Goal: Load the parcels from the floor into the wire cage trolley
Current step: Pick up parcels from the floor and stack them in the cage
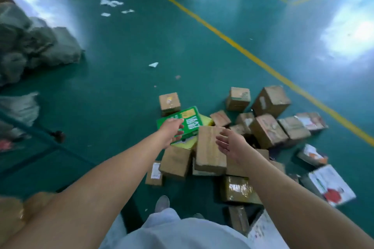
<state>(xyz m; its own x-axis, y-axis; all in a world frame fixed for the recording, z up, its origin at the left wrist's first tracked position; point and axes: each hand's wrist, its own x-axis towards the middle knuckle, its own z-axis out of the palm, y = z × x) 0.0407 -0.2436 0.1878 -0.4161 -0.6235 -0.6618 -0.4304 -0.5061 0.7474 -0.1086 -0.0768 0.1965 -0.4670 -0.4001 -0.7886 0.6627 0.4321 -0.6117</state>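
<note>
A heap of several brown cardboard parcels [263,129] lies on the green floor ahead of me. A tall brown box [209,151] stands in the middle of the heap, and a flat green box [190,121] lies behind it to the left. My left hand [172,130] reaches out above the near edge of the green box, fingers relaxed, holding nothing. My right hand [229,143] hovers open, palm turned left, beside the tall brown box's right side. The wire cage trolley's green frame [40,133] shows at the left edge, blurred.
White printed boxes [332,185] lie at the right of the heap. Grey sacks [34,46] are piled at the far left. A yellow floor line [253,56] runs diagonally behind the parcels. Paper scraps [153,64] litter the floor. My shoe [162,203] is near the heap.
</note>
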